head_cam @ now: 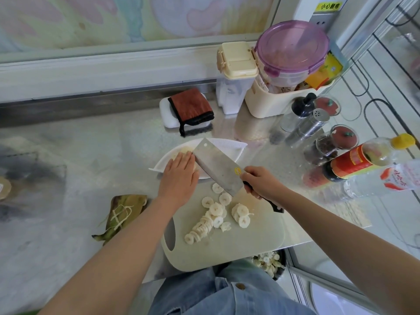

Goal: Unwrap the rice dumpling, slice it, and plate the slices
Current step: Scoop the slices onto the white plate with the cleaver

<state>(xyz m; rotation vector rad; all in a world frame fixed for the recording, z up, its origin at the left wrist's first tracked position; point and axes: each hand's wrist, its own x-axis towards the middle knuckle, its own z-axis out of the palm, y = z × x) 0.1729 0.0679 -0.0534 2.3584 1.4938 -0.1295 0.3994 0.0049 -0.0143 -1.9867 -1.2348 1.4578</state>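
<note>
Head view, left hand: The left hand [180,172] lies flat, palm down, fingers straight and together, over the near side of a white ridged plastic plate [225,145]. Its fingertips rest on a pale lump of dumpling [185,150].
Right hand: The right hand [261,181] is curled round the dark handle of a broad steel cleaver [216,165]. The blade slants away from it across the plate and meets the left hand's fingers.
In the way: The left hand covers most of the food on the plate, and the blade hides the plate's middle.
Slices: Pale round slices [213,214] lie loose and in a toppled row on a pale-green plastic cutting board [238,246], nearer the person than both hands, between the forearms.
Wrapper: A green-brown leaf wrapper [123,211] with white string lies on the steel counter [91,155], outside the left forearm.
Beyond the left hand: A folded rust-brown cloth [191,105] with black trim.
Beyond the right hand: A cream plastic bin [268,101] carries a purple-lidded round tub [292,48], and a cream-lidded clear canister [236,62] stands beside it.
Outside the right hand: A steel shaker [311,126], red-lidded glass jars [338,138] and a red-labelled bottle with yellow cap [363,159].
Under the right forearm: A dark bowl of pale pieces [270,262], below the counter edge.
</note>
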